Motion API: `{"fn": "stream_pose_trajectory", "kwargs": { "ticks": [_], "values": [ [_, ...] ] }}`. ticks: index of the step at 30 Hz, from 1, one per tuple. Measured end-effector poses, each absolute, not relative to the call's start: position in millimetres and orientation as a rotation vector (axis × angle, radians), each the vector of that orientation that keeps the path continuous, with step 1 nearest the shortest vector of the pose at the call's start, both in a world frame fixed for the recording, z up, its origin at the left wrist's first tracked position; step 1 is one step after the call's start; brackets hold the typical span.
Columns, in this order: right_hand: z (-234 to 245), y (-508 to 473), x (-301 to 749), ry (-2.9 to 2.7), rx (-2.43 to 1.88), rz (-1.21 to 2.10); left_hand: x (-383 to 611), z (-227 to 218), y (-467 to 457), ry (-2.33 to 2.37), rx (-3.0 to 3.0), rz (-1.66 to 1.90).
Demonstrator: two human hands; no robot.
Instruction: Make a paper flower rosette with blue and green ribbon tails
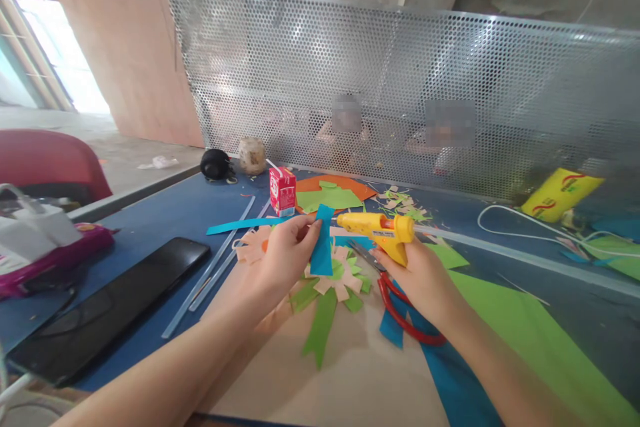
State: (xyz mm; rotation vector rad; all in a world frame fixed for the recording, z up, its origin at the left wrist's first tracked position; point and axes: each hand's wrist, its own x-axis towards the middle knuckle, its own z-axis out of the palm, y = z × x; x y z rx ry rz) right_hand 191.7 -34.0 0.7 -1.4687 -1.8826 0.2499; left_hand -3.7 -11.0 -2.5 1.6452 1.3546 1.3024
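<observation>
Between the fingers of my left hand (287,247) is a blue paper strip (321,250), held upright. My right hand (423,273) grips a yellow hot glue gun (377,225) by its handle, its nozzle pointing left close to the strip's upper edge. A long clear glue stick (500,248) trails from the gun's back. Below the hands lies a paper flower (340,277) of pale and green petals on a beige sheet (320,360). Red-handled scissors (400,313) rest under my right hand. A pale flower with an orange centre (254,245) is partly hidden behind my left hand.
A red drink carton (283,191) stands behind my left hand. At left lie a black phone (115,307) and clear glue sticks (210,273). Green paper (530,340) and a yellow packet (563,193) are at right. A perforated metal screen (390,87) borders the table, people behind it.
</observation>
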Motion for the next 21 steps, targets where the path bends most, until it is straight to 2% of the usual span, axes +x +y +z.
{"fn": "stream_pose_trajectory", "kwargs": {
  "ticks": [4, 8, 14, 21],
  "values": [
    [0, -30, 193, -1.791, -1.506, 0.362, -3, -3, -10, 1.315, 1.631, 1.3],
    [5, -16, 212, -1.58, -1.581, 0.629, -1, -1, -11, 1.321, 1.627, 1.286],
    [6, 6, 266, -1.537, -2.208, 0.292, 1, 2, -16, 1.223, 1.705, 1.193],
    [-8, 9, 283, -1.449, -2.513, 0.202, 0, -2, -15, 1.124, 1.711, 1.166]
  ]
}}
